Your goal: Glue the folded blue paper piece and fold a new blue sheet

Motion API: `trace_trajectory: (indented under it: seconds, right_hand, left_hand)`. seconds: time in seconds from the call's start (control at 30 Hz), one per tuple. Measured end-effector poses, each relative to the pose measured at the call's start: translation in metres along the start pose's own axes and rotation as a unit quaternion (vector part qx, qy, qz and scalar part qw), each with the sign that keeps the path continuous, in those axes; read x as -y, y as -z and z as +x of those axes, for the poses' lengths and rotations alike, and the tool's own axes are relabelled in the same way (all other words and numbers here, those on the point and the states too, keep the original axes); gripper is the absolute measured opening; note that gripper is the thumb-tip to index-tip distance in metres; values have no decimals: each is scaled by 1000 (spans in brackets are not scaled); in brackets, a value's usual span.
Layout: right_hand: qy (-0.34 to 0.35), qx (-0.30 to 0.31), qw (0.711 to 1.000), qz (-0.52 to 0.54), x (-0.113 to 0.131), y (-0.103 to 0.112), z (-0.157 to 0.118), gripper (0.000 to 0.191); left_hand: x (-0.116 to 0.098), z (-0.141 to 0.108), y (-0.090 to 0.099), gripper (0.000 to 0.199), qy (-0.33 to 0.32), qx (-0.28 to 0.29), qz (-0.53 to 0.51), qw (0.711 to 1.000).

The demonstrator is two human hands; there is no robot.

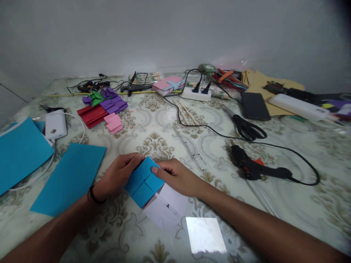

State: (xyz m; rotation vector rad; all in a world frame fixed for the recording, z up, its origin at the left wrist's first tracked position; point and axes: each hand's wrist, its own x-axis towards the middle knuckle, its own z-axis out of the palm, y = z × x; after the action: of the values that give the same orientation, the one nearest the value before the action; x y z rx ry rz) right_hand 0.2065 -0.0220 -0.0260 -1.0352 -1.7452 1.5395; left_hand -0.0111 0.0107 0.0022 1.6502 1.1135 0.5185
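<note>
A blue folded paper [145, 182] with crease lines and flaps is held between both hands, low in the middle of the head view. My left hand [119, 171] grips its left edge, fingers bent and partly hidden behind it. On the right edge my right hand [177, 175] pinches it, the thumb lying on top and the fingers underneath. Beneath the folded paper, a white sheet [166, 210] shows, partly covered. To the left of my left hand lies a flat blue paper sheet [72, 177].
A glue gun [255, 166], black scissors [245, 126] and a clear ruler [192, 149] lie to the right. Farther back are a white power strip [196, 94] and a dark phone [255, 106]. Folded purple papers [113, 102] and a white power bank [55, 124] stand left.
</note>
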Motion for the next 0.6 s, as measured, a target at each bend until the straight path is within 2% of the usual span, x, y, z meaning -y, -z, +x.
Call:
trace_trajectory:
  seconds: [0.23, 0.6]
  right_hand:
    - [5, 0, 1000, 0, -1, 0, 0, 55]
    - [-1, 0, 1000, -4, 0, -1, 1, 55]
  left_hand:
    - [5, 1, -1, 48, -19, -36, 23, 999]
    - [9, 1, -3, 58, 5, -75, 37, 996]
